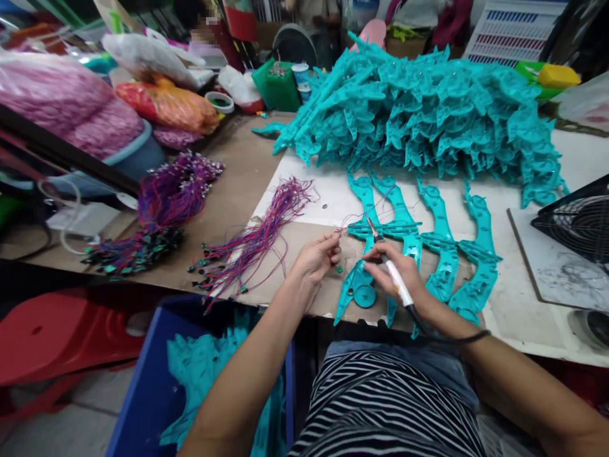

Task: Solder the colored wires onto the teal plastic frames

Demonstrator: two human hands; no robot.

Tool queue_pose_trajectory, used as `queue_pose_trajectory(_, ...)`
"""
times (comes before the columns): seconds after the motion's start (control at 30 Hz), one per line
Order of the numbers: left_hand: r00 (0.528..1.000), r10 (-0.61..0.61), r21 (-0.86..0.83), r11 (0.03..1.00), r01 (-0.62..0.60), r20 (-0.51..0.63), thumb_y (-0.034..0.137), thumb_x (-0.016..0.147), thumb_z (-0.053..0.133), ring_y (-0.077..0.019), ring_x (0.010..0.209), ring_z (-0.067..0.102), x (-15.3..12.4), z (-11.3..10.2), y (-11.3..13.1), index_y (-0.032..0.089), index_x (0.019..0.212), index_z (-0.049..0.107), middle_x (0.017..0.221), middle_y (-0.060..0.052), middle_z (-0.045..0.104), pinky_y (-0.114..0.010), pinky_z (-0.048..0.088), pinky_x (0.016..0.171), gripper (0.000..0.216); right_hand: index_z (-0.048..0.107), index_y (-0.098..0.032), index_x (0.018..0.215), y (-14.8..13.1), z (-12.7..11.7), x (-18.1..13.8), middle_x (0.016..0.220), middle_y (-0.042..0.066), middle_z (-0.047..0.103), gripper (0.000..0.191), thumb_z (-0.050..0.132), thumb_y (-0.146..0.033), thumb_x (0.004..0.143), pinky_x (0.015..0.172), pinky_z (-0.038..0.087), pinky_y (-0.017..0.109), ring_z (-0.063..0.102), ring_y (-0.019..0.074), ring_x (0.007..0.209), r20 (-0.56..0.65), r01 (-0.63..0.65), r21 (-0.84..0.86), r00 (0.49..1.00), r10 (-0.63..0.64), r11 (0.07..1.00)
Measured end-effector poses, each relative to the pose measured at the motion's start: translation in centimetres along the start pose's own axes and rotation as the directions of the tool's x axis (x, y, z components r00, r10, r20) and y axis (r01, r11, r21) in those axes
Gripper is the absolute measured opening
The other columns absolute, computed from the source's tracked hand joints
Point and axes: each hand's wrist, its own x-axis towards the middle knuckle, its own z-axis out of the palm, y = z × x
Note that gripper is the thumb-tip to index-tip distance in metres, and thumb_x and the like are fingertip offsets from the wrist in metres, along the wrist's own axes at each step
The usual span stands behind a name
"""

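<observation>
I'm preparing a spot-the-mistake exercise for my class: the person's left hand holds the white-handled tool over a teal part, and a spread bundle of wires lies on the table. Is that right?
Not quite. The head view shows the right hand, not the left hand, holding the white-handled tool over a teal part; a spread bundle of wires lies on the table.

In front of the turquoise pile (428, 117), your right hand (410, 273) grips a soldering iron (398, 280), your left hand (318, 259) wires (343, 228).
</observation>
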Motion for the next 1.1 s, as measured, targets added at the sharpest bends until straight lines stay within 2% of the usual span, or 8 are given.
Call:
queue_pose_trajectory(0.2,1.0,0.017,-0.049,0.999,-0.017,-0.003,0.011,0.072,0.08,-0.0064,0.05,0.05,-0.8,0.4,-0.1,0.013,0.07,0.058,0.058,0.005,0.049,-0.016,0.036,0.044,0.022,0.055,-0.028,0.096,-0.3,3.8,-1.5,0.087,0.0,0.069,0.02,0.063,-0.022,0.078,0.082,0.054,0.038,0.068,0.0209,0.083,0.002,-0.088,0.018,0.996,0.088,0.996)
queue_pose_trajectory(0.33,0.996,0.05,0.088,0.995,-0.056,0.075,0.02,0.07,0.083,-0.0124,0.06,0.063,-1.7,0.3,-0.8,0.014,0.072,0.059,0.065,0.0,0.061,-0.019,0.045,0.05,0.025,0.05,-0.027,0.1,-0.9,3.7,-0.6,0.079,-0.001,0.068,0.023,0.06,-0.03,0.08,0.066,0.055,0.032,0.067,0.0181,0.069,-0.037,-0.156,0.163,0.986,0.164,0.974)
queue_pose_trajectory(0.5,0.976,0.119,0.293,0.941,-0.169,0.182,0.032,0.073,0.082,-0.0105,0.049,0.058,-2.3,0.5,-1.5,0.017,0.074,0.057,0.067,-0.001,0.065,-0.018,0.031,0.041,0.03,0.051,-0.026,0.102,-1.4,2.8,0.0,0.076,-0.002,0.067,0.025,0.06,-0.033,0.079,0.061,0.054,0.03,0.065,0.0167,0.063,-0.097,-0.146,0.15,0.982,0.162,0.978)
queue_pose_trajectory(0.6,0.966,0.155,0.363,0.904,-0.224,0.209,0.032,0.08,0.074,-0.0093,0.044,0.05,-2.2,0.9,-1.9,0.019,0.075,0.056,0.065,0.0,0.063,-0.02,0.03,0.043,0.023,0.054,-0.027,0.101,-1.3,2.8,0.2,0.077,-0.001,0.069,0.021,0.06,-0.032,0.081,0.062,0.055,0.03,0.067,0.0177,0.064,-0.145,-0.078,0.048,0.986,0.084,0.996)
queue_pose_trajectory(0.73,0.915,0.351,0.468,0.787,-0.402,0.196,0.019,0.083,0.066,-0.0132,0.062,0.053,-2.2,1.1,-2.5,0.019,0.072,0.056,0.067,-0.001,0.058,-0.023,0.038,0.058,0.015,0.059,-0.029,0.101,-1.4,2.6,0.1,0.084,0.002,0.072,0.016,0.058,-0.031,0.085,0.064,0.059,0.034,0.072,0.0222,0.073,-0.21,0.105,-0.11,0.969,-0.127,0.988)
queue_pose_trajectory(0.83,0.882,0.433,0.557,0.693,-0.457,0.185,0.019,0.083,0.062,-0.0137,0.062,0.044,-1.9,0.3,-2.5,0.02,0.072,0.055,0.062,0.003,0.048,-0.025,0.034,0.06,0.014,0.061,-0.029,0.099,-0.5,1.9,-0.2,0.077,0.001,0.072,0.014,0.058,-0.036,0.087,0.053,0.056,0.03,0.07,0.0214,0.061,-0.237,0.147,-0.189,0.953,-0.19,0.971)
queue_pose_trajectory(0.97,0.865,0.457,0.584,0.652,-0.484,0.208,0.027,0.083,0.06,-0.0122,0.062,0.04,-1.5,-0.8,-2.0,0.017,0.074,0.053,0.063,0.004,0.044,-0.025,0.032,0.062,0.015,0.059,-0.025,0.098,1.6,0.9,0.0,0.077,0.0,0.072,0.023,0.062,-0.044,0.085,0.058,0.057,0.023,0.072,0.0176,0.066,-0.252,0.087,-0.113,0.961,-0.113,0.99)
queue_pose_trajectory(1.1,0.886,0.381,0.473,0.749,-0.464,0.266,0.045,0.078,0.068,-0.0104,0.058,0.039,-2.7,-0.5,-1.9,0.017,0.075,0.055,0.061,0.004,0.045,-0.024,0.03,0.058,0.031,0.054,-0.024,0.101,0.3,0.1,-0.2,0.079,0.001,0.07,0.035,0.07,-0.046,0.079,0.071,0.06,0.03,0.072,0.02,0.073,-0.296,-0.094,0.106,0.947,0.122,0.99)
